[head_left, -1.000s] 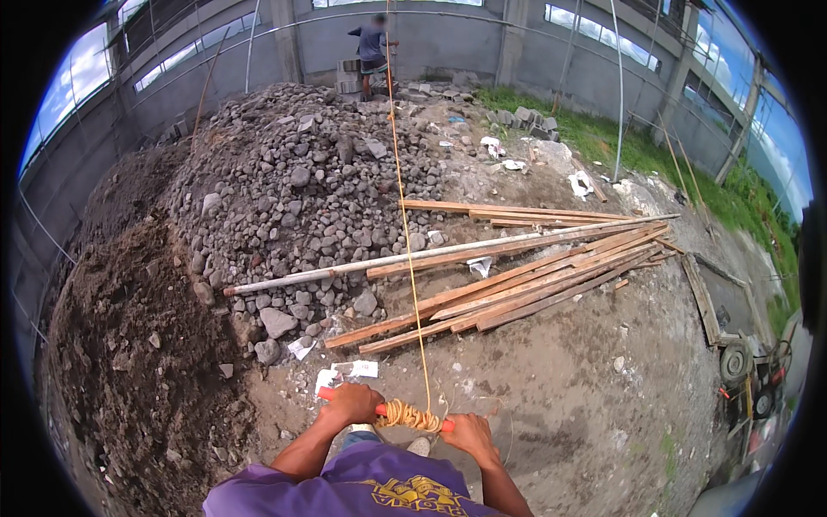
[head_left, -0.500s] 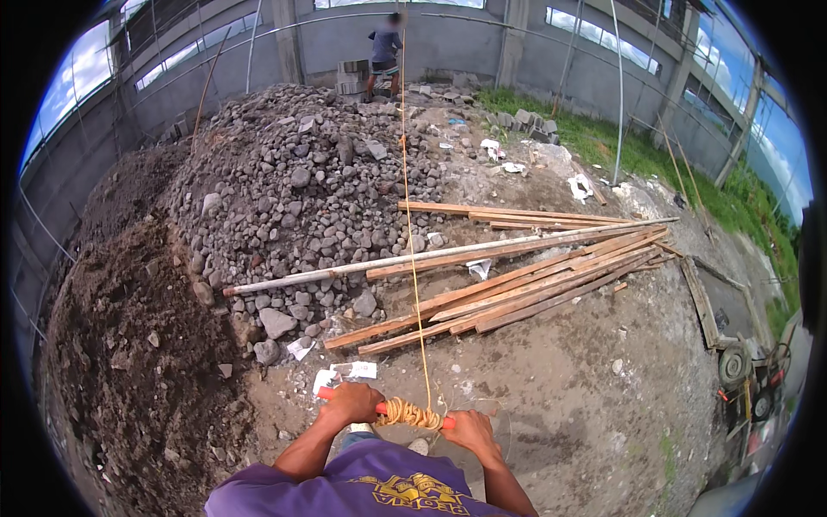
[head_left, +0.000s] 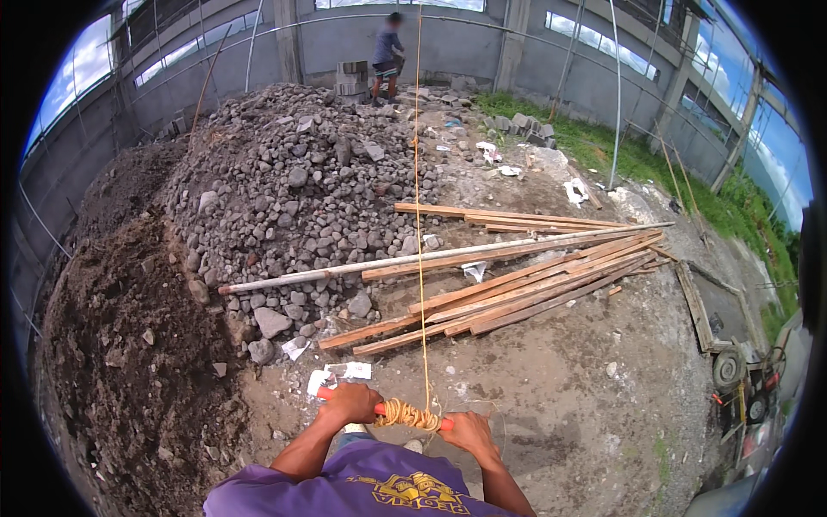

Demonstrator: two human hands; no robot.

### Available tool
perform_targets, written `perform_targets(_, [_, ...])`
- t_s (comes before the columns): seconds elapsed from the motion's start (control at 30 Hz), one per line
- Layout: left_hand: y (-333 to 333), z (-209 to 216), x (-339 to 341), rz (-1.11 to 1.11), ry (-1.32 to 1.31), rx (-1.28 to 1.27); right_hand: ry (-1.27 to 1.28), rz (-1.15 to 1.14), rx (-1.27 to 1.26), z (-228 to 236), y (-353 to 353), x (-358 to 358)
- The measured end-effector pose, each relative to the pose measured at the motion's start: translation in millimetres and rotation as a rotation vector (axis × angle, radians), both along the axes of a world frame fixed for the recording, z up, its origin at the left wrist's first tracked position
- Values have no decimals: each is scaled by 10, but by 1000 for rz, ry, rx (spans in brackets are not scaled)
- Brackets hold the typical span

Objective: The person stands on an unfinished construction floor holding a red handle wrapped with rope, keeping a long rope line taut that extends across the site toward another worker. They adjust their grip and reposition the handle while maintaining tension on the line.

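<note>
In front of my body I hold an orange-red bar [head_left: 381, 409] crosswise, with yellow rope [head_left: 407, 415] wound in a thick coil round its middle. My left hand [head_left: 354, 403] is closed on the bar's left part, and the bar's end pokes out past it. At the other end, my right hand [head_left: 468, 432] is closed round the bar. From the coil a taut yellow line [head_left: 421, 284] runs straight up and away over the ground, with a small knot partway along. A few loose strands hang near my right hand.
Ahead lie long wooden planks [head_left: 517, 297] and a pale pole [head_left: 448, 257]. Left of them rise a gravel heap [head_left: 293, 172] and a dark soil heap [head_left: 129, 345]. A co-worker [head_left: 387, 59] stands by grey blocks [head_left: 351, 77]. A wheeled machine [head_left: 743, 379] is at right.
The co-worker has turned and shifted a little to the right. The taut line's far part has swung right in view. Both my hands keep their grip on the bar.
</note>
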State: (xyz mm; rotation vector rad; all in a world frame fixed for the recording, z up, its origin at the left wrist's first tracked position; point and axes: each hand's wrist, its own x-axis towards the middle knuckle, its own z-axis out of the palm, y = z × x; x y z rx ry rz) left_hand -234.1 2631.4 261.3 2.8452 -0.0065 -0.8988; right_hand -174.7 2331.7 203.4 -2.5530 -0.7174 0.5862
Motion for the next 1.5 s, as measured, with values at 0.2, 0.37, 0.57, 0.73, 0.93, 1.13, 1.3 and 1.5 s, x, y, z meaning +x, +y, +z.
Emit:
perform_targets(0.2, [-24, -59, -61, 5, -8, -21, -2, 24, -27, 24, -34, -45])
perform_targets(0.37, [-38, -157, -284, 26, 4, -44, -11, 47, -63, 59, -31, -205])
perform_targets(0.57, [-78, -319, -923, 74, -37, -81, 4, 81, -75, 100, -65, -671])
perform_targets(0.73, [-71, -442, -1779, 76, -53, -120, -4, 75, -112, 169, -56, -1525])
perform_targets(0.93, [-37, -638, -3253, 59, -136, -143, -25, 54, -150, 139, -34, -3006])
perform_targets(1.13, [-259, -564, -4859, 64, -175, -187, -104, 43, -180, 300, -201, -4688])
perform_targets(1.3, [-577, -190, -5883, 51, -329, -140, -239, 6, -51, 569, -524, -5670])
perform_targets(1.5, [-1235, 132, -6936, 5, -555, -41, -452, -66, 48, 621, -1206, -6811])
